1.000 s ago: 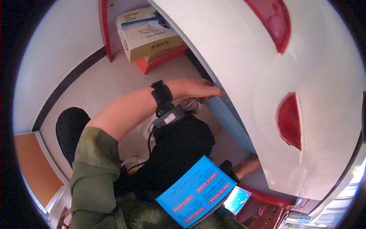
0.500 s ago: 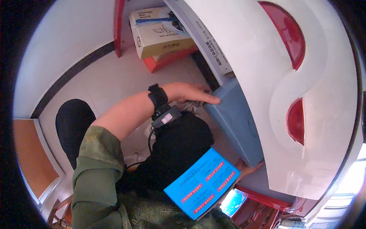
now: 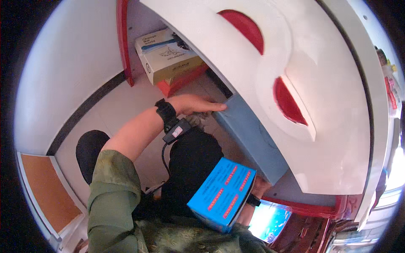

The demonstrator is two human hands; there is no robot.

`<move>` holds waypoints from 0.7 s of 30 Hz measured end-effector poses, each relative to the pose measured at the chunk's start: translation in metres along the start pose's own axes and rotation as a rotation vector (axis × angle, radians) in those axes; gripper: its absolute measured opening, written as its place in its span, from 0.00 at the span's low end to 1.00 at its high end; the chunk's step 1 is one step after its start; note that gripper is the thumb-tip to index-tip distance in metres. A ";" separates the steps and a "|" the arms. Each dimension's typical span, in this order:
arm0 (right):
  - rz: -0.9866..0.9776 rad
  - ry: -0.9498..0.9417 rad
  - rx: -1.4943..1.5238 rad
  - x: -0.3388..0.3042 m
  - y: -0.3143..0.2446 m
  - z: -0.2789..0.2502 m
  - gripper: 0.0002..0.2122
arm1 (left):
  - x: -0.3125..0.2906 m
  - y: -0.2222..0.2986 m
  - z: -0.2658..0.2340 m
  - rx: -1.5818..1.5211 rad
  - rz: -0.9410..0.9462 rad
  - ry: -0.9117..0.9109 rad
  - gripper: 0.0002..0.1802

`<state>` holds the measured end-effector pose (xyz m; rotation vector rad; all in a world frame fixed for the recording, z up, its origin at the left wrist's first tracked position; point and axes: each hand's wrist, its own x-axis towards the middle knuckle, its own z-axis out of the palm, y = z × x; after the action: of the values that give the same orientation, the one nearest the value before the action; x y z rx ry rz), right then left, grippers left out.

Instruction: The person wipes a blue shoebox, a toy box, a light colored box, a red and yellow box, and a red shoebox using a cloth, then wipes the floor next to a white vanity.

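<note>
Grey-blue box [image 3: 251,137], kinda right of centre
left hand [image 3: 194,104] gripping its upper end; right hand [image 3: 260,186] by the lower one; blue carton [image 3: 221,192] bottom centre

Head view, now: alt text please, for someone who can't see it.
A person's left hand holds one end of a grey-blue box partly covered by a curved white panel with red inlays; the right hand, partly hidden, is at the other end. A bright blue carton is at lower centre.
</note>
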<state>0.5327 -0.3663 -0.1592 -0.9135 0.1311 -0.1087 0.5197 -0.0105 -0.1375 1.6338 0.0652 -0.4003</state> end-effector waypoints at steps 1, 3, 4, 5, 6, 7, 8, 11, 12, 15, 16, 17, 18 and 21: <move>0.002 0.000 -0.028 -0.004 0.005 -0.005 0.23 | 0.002 -0.006 -0.001 -0.025 0.076 -0.046 0.48; 0.007 -0.018 -0.078 -0.004 0.006 -0.012 0.23 | 0.001 0.002 0.007 -0.061 0.118 -0.055 0.49; 0.015 -0.030 -0.090 -0.002 0.003 -0.011 0.23 | -0.010 0.018 0.012 0.052 0.074 0.054 0.40; 0.022 -0.046 -0.091 -0.001 0.001 -0.009 0.23 | -0.017 0.027 0.008 0.086 0.031 -0.032 0.44; 0.032 -0.060 -0.095 -0.001 -0.001 -0.008 0.23 | -0.024 0.032 0.003 0.118 -0.012 -0.119 0.48; 0.014 -0.076 -0.104 0.001 -0.013 -0.003 0.23 | -0.017 0.032 0.002 0.131 0.016 -0.130 0.48; 0.056 -0.097 -0.100 0.000 -0.002 -0.005 0.23 | -0.011 0.015 -0.001 0.049 -0.020 -0.111 0.44; 0.086 -0.123 -0.100 0.001 0.013 -0.012 0.23 | -0.037 0.060 0.003 0.058 -0.071 -0.129 0.44; 0.064 -0.131 -0.112 0.002 0.003 -0.014 0.23 | -0.046 0.088 0.010 0.130 -0.066 -0.153 0.48; 0.132 -0.207 -0.084 0.001 0.027 -0.011 0.23 | -0.033 0.054 -0.006 0.243 0.026 -0.235 0.48; 0.141 -0.228 -0.090 0.001 0.024 -0.013 0.23 | -0.029 0.053 -0.005 0.253 0.023 -0.236 0.48; 0.147 -0.253 -0.090 0.005 0.022 -0.016 0.23 | -0.026 0.054 -0.003 0.267 0.011 -0.259 0.49; 0.152 -0.270 -0.095 0.006 0.021 -0.019 0.23 | -0.023 0.054 -0.002 0.281 -0.002 -0.280 0.50; 0.167 -0.339 -0.092 0.015 0.017 -0.022 0.23 | -0.015 0.056 0.000 0.527 -0.186 -0.089 0.48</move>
<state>0.5446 -0.3750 -0.1868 -0.9957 -0.1034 0.2087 0.5216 -0.0143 -0.0795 2.1340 0.0465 -0.6735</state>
